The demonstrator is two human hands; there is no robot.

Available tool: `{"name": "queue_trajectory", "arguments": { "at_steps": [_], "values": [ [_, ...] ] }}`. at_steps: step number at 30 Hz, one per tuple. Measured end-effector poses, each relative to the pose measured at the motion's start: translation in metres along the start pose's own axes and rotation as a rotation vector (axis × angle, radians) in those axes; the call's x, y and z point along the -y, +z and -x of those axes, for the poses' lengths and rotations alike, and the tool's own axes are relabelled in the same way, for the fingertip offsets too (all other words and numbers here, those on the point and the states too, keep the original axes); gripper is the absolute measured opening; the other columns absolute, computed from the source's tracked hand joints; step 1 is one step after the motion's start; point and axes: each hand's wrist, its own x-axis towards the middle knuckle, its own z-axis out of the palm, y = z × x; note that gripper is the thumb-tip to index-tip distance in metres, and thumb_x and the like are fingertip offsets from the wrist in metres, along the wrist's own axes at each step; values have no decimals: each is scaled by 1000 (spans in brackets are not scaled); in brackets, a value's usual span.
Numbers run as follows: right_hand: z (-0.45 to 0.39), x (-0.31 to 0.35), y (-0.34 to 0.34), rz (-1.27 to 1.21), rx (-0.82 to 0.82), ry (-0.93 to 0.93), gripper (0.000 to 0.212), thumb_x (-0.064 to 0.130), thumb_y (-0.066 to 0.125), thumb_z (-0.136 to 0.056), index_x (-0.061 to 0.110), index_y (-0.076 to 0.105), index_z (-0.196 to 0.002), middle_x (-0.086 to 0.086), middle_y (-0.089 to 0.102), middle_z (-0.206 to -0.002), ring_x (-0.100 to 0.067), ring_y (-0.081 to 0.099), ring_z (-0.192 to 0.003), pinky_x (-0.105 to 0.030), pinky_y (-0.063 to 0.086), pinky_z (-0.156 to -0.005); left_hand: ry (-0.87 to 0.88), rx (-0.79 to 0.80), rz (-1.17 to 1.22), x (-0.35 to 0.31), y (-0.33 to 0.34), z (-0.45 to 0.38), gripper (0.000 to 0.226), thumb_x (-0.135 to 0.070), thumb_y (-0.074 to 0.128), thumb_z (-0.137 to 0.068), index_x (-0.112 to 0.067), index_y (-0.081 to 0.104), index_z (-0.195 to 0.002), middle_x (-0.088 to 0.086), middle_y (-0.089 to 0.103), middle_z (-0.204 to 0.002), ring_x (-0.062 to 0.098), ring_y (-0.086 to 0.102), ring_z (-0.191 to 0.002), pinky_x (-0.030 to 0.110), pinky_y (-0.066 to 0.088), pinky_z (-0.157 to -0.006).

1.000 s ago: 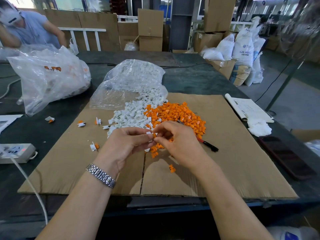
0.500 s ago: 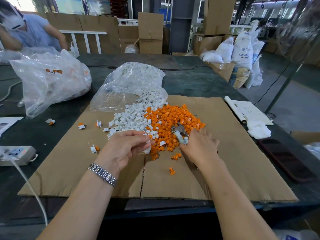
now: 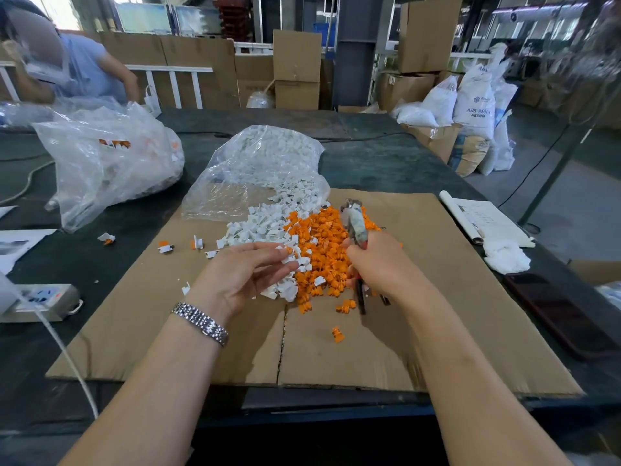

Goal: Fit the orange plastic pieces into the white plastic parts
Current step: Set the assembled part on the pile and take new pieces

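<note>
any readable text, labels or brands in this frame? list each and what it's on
"ABS RESIN": on the white sack stacked right of the table; last letter partly cut off.
Logo and small line on the same sack: too blurred to read.
Printed paper sheet on the table's right: print too small.
Orange print on the left plastic bag: unreadable.

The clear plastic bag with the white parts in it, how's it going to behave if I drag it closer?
The clear bag looks thin and crinkled, so it will probably flop and stretch rather than slide as one. Its mouth lies open toward the white parts spilled on the cardboard, so more would likely spill out.
</note>
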Motion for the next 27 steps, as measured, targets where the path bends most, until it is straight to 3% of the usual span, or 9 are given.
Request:
{"name": "queue_trajectory", "arguments": {
  "at_steps": [2,4,7,12,16,19,22,27],
  "values": [
    [5,11,0,-189,192,63,19,17,50,-102,4,62,-109,-10,65,-82,-23,73,-75,-43,63,-78,29,2,11,-6,-1,1,29,5,78,-75,9,68,-102,21,77,-94,32,78,-89,26,62,-64],
    [10,18,6,-196,349,71,23,16,51,-103,-1,59,-115,-12,68,-91,-25,75,-87,-40,63,-77,71,-6,4,-12,-2,1,42,-1,81,-65,9,69,-103,18,78,-92,30,78,-88,26,63,-67],
    [19,23,22,-228,475,54,24,17,47,-106,0,55,-120,-11,71,-95,-25,74,-90,-37,59,-76,108,-20,-61,-18,-2,0,28,1,80,-74,5,70,-100,16,78,-87,27,78,-82,24,62,-65],
    [21,27,39,-209,473,8,18,23,45,-107,8,52,-112,-11,72,-94,-24,74,-86,-44,58,-85,146,-76,-202,-22,-5,2,13,3,76,-85,3,71,-97,17,77,-81,21,77,-73,20,57,-54],
    [24,28,45,-162,465,-40,16,27,43,-107,16,51,-99,-5,69,-87,-14,71,-72,-34,58,-72,154,-97,-252,-24,-7,4,11,5,74,-85,5,69,-95,6,69,-56,19,75,-65,19,55,-51],
    [26,27,49,-139,442,-73,17,29,43,-107,19,51,-96,-3,68,-85,-14,70,-72,-40,59,-79,161,-99,-244,-24,-7,3,11,8,74,-84,6,69,-94,10,72,-62,18,75,-62,18,55,-50],
    [27,27,52,-176,460,-53,19,28,44,-107,11,53,-107,-6,66,-85,-18,69,-76,-50,59,-88,168,-118,-244,-23,-7,3,10,9,72,-85,8,69,-94,14,75,-70,18,75,-63,18,56,-52],
    [28,28,54,-150,432,-59,20,28,44,-107,10,52,-107,-8,65,-85,-21,68,-77,-50,60,-84,164,-116,-280,-22,-7,4,9,10,71,-86,8,68,-94,15,75,-70,19,75,-65,18,54,-50]
  ]
}}
